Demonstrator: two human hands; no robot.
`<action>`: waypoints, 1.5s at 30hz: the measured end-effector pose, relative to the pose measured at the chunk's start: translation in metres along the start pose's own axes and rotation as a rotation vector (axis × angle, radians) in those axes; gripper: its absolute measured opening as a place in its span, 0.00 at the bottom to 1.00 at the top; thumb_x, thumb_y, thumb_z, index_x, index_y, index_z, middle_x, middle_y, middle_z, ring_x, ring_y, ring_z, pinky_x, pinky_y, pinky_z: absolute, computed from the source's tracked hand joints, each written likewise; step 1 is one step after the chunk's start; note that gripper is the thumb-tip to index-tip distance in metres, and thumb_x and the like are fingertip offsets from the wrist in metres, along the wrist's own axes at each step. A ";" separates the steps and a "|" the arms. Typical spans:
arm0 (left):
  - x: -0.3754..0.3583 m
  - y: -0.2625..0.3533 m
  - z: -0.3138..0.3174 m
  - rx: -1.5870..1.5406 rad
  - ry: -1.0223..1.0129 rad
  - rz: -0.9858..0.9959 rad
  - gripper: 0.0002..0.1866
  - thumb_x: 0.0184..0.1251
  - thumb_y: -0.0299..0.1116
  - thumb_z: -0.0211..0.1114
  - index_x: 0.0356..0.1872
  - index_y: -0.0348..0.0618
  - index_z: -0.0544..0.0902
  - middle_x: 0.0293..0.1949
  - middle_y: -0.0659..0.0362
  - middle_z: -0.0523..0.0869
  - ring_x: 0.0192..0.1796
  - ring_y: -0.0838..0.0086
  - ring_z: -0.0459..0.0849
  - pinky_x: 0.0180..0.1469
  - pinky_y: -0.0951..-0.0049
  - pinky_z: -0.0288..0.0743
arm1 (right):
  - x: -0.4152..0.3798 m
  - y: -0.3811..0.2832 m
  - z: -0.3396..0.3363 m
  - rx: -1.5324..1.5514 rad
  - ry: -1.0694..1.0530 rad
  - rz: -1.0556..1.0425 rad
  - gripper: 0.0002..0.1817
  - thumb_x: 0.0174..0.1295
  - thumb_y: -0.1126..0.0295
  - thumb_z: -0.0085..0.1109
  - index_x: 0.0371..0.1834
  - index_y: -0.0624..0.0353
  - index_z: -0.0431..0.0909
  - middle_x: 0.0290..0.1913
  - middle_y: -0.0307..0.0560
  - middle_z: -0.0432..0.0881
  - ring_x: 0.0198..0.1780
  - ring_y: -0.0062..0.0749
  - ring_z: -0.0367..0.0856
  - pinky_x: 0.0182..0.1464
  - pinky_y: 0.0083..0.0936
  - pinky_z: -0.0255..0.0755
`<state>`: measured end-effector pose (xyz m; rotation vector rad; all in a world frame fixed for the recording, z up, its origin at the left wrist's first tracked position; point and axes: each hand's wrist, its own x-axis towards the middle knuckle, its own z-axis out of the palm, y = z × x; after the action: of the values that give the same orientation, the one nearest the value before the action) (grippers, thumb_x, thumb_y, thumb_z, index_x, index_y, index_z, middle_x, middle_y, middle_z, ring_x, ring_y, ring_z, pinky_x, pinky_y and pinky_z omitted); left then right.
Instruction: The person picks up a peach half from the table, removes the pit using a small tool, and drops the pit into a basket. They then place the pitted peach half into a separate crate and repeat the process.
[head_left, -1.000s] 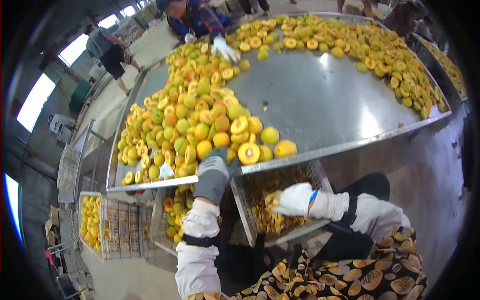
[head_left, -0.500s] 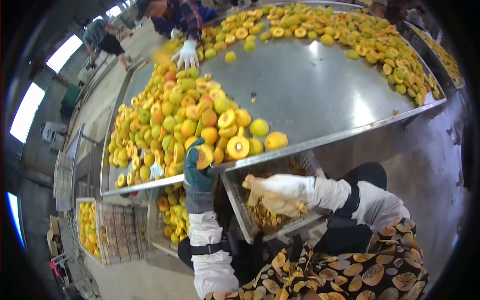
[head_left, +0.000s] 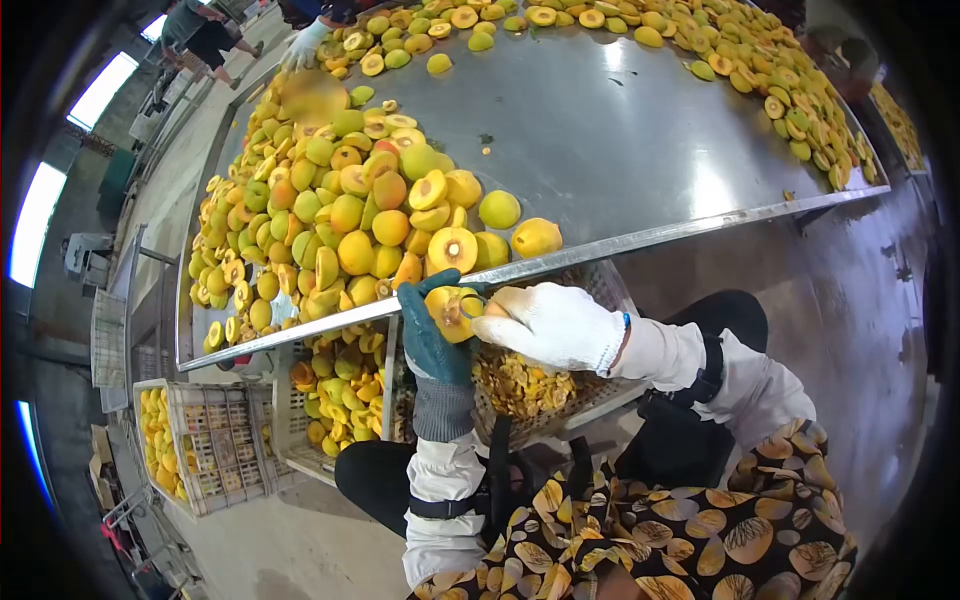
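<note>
My left hand [head_left: 432,345], in a teal-coated glove, is closed around a yellow peach half [head_left: 449,318] just off the table's near edge. Its cut face is turned toward my right hand [head_left: 560,328], which wears a white knit glove. Pinched in the right fingers is a small looped metal pitting tool [head_left: 472,304], its loop against the cut face; the handle is mostly hidden. Just beyond both hands, a heap of yellow-orange peaches [head_left: 330,200], several of them halved, lies on the metal table [head_left: 580,150].
Below my hands a crate [head_left: 622,290] holds brownish-yellow scraps [head_left: 520,385]. Crates with peaches [head_left: 340,400] stand to the left, including a slatted one [head_left: 220,450]. A raised metal rim [head_left: 650,232] edges the table. Across it, a co-worker's white-gloved hand [head_left: 305,45] touches the fruit.
My left hand has drawn the peach half off the heap toward me. My right hand has risen from over the scrap crate to meet it, bringing the tool to the cut face.
</note>
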<state>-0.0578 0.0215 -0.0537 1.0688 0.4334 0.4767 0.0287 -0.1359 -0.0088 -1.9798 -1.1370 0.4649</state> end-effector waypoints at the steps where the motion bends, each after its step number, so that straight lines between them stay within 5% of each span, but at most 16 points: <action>1: -0.004 0.004 0.006 0.109 -0.001 0.039 0.36 0.82 0.62 0.36 0.57 0.35 0.75 0.48 0.51 0.85 0.47 0.69 0.85 0.55 0.70 0.79 | 0.000 -0.003 -0.001 -0.018 -0.028 0.036 0.24 0.72 0.46 0.50 0.39 0.58 0.80 0.31 0.56 0.84 0.33 0.55 0.85 0.37 0.44 0.78; 12: -0.009 0.008 0.015 0.450 0.002 0.176 0.39 0.82 0.63 0.33 0.49 0.33 0.81 0.43 0.51 0.87 0.44 0.69 0.86 0.53 0.72 0.79 | -0.003 -0.004 0.000 -0.062 -0.019 0.075 0.31 0.73 0.41 0.45 0.39 0.63 0.80 0.31 0.62 0.85 0.36 0.60 0.85 0.38 0.47 0.79; 18: -0.009 0.005 0.019 0.228 -0.005 0.080 0.38 0.84 0.60 0.32 0.50 0.33 0.81 0.45 0.49 0.88 0.44 0.66 0.87 0.54 0.70 0.80 | -0.007 0.001 0.006 -0.024 0.045 0.052 0.31 0.73 0.41 0.45 0.40 0.63 0.79 0.30 0.62 0.84 0.35 0.61 0.85 0.38 0.49 0.79; 23: -0.013 -0.004 0.019 0.589 0.055 0.255 0.35 0.85 0.56 0.36 0.54 0.31 0.79 0.45 0.48 0.88 0.46 0.66 0.87 0.51 0.69 0.81 | -0.007 0.002 -0.004 -0.033 -0.047 0.078 0.30 0.74 0.43 0.45 0.42 0.63 0.79 0.35 0.65 0.85 0.41 0.59 0.86 0.42 0.47 0.79; 27: -0.003 0.003 0.013 0.368 -0.134 0.072 0.30 0.85 0.53 0.42 0.55 0.31 0.78 0.48 0.49 0.86 0.45 0.67 0.87 0.49 0.69 0.82 | -0.007 0.007 -0.001 0.169 -0.152 0.046 0.27 0.73 0.46 0.47 0.43 0.62 0.80 0.38 0.65 0.84 0.46 0.58 0.84 0.46 0.44 0.78; 29: -0.014 0.015 0.042 0.390 -0.055 0.276 0.28 0.84 0.52 0.44 0.54 0.32 0.78 0.47 0.50 0.86 0.44 0.68 0.87 0.48 0.70 0.83 | -0.008 0.010 0.006 0.204 -0.144 0.089 0.25 0.73 0.47 0.47 0.43 0.61 0.79 0.38 0.64 0.83 0.47 0.59 0.83 0.47 0.44 0.78; 32: -0.017 -0.001 0.051 0.239 0.043 0.358 0.27 0.84 0.52 0.46 0.52 0.34 0.79 0.46 0.51 0.86 0.43 0.70 0.87 0.47 0.72 0.83 | -0.009 0.024 0.024 0.025 0.136 -0.408 0.26 0.74 0.46 0.47 0.38 0.62 0.78 0.27 0.55 0.80 0.31 0.51 0.83 0.34 0.39 0.77; 35: -0.017 -0.017 0.048 0.174 0.085 0.344 0.26 0.84 0.52 0.46 0.49 0.35 0.81 0.43 0.54 0.87 0.41 0.73 0.86 0.44 0.72 0.82 | -0.010 -0.006 -0.004 0.904 -0.367 0.605 0.27 0.76 0.44 0.46 0.36 0.60 0.76 0.18 0.44 0.73 0.15 0.34 0.73 0.18 0.30 0.67; 36: -0.018 -0.014 0.049 0.231 0.086 0.351 0.26 0.84 0.52 0.46 0.49 0.35 0.81 0.42 0.55 0.87 0.40 0.73 0.85 0.44 0.72 0.82 | -0.011 -0.002 0.003 1.115 -0.374 0.671 0.28 0.74 0.39 0.48 0.36 0.57 0.75 0.14 0.33 0.65 0.09 0.19 0.60 0.10 0.22 0.55; 39: -0.020 -0.006 0.051 0.400 0.138 0.375 0.26 0.84 0.50 0.47 0.47 0.35 0.83 0.38 0.56 0.87 0.37 0.74 0.84 0.42 0.73 0.80 | -0.010 0.018 0.001 1.705 -0.690 0.620 0.29 0.72 0.36 0.51 0.36 0.54 0.74 0.14 0.31 0.63 0.09 0.17 0.59 0.10 0.19 0.54; 43: -0.012 -0.013 0.038 0.416 0.036 0.416 0.24 0.85 0.47 0.47 0.47 0.35 0.83 0.40 0.54 0.88 0.39 0.74 0.84 0.45 0.73 0.80 | -0.012 -0.002 -0.007 1.292 -0.461 0.652 0.28 0.72 0.38 0.51 0.35 0.55 0.73 0.14 0.28 0.62 0.09 0.15 0.58 0.08 0.18 0.53; 45: -0.011 -0.010 0.037 0.504 -0.006 0.521 0.24 0.85 0.47 0.46 0.47 0.36 0.83 0.40 0.56 0.88 0.40 0.74 0.84 0.46 0.72 0.80 | -0.006 0.024 -0.001 1.672 -0.740 0.623 0.29 0.73 0.38 0.49 0.35 0.56 0.72 0.13 0.28 0.62 0.08 0.15 0.58 0.07 0.19 0.53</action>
<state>-0.0449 -0.0150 -0.0463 1.6843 0.2690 0.8510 0.0390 -0.1483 -0.0271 -0.5217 -0.0979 1.8021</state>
